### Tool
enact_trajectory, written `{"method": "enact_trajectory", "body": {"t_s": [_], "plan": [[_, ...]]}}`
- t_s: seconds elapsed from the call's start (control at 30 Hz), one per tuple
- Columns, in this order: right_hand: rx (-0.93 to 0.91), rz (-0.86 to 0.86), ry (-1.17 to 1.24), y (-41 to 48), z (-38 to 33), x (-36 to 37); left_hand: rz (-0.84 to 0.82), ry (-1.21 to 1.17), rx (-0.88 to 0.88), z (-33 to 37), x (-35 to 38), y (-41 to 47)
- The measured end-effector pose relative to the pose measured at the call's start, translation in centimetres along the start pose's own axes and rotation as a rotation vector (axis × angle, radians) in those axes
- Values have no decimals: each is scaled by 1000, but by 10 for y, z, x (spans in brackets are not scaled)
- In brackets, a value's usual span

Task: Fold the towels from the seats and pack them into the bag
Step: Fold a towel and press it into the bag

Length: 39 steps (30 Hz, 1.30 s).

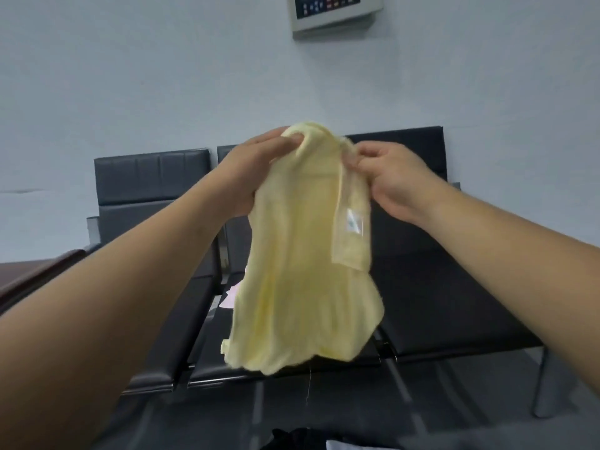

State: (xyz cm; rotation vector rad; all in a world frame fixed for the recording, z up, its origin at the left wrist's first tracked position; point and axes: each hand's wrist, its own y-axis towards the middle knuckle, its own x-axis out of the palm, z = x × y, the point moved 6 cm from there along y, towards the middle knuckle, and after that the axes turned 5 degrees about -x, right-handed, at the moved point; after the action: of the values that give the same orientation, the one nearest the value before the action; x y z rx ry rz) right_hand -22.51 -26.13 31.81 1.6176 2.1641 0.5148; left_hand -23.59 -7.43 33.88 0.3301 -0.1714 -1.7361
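My left hand (250,170) and right hand (393,180) are both raised in front of me, near each other, and together they hold up one pale yellow towel (302,287) by its top. The left hand grips the upper left part, its thumb pressed on the front of the cloth and the fingers hidden behind it. The right hand pinches the upper right edge between thumb and curled fingers, where a narrow strip of the towel is folded over toward me. From both hands the towel hangs down loose and rumpled, its lower hem in the air and touching nothing that I can see.

On the folded strip, just below my right hand, sits a small pale label (352,220) with a bluish mark. Its writing is too blurred to read.

Beyond and below my hands stands a row of black seats (454,287) against a light wall. On the seat below my left hand, partly hidden by the hanging towel, lies a bit of pale pink cloth (232,295).

High above my hands a grey panel (334,11) with small coloured buttons is fixed to the wall; nothing on it is legible. Far off to the left of my left arm is the corner of a reddish-brown surface (32,274).
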Motion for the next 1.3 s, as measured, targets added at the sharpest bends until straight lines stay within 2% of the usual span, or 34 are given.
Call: {"method": "enact_trajectory", "body": {"t_s": [0.07,0.13,0.27,0.37,0.43,0.6,0.7,0.8,0.93,1.03,1.07,1.13,1.2,1.3], "plan": [[5,94,179,-2,-8,-9,-61,63,1,5,3,-6],[34,89,118,-11,-9,-10,-58,233,-33,0,1,-8],[24,-111,-670,-34,0,-6,39,458,-77,-8,-15,-13],[96,-195,-963,-38,26,-15,58,535,-135,-16,-26,-19],[168,-180,-1043,-42,40,-32,90,615,-171,-21,-38,-21],[299,-101,-925,-54,60,-77,87,905,-216,-30,-70,-30],[274,75,-764,-55,55,-93,7,1141,-264,-35,-75,-33],[273,274,-451,-53,54,-101,-45,1224,-313,-44,-79,-33],[292,402,-203,-51,57,-102,-53,1229,-301,-47,-82,-38],[294,447,-163,-50,59,-103,-65,1201,-242,-49,-86,-41],[299,454,-162,-49,60,-103,-45,1104,-221,-50,-88,-42],[306,462,-125,-47,62,-102,-25,753,-209,-49,-87,-46],[296,470,-100,-44,60,-97,-76,423,-193,-44,-76,-49],[225,460,-213,-38,46,-84,-119,265,-177,-35,-62,-46]]}}
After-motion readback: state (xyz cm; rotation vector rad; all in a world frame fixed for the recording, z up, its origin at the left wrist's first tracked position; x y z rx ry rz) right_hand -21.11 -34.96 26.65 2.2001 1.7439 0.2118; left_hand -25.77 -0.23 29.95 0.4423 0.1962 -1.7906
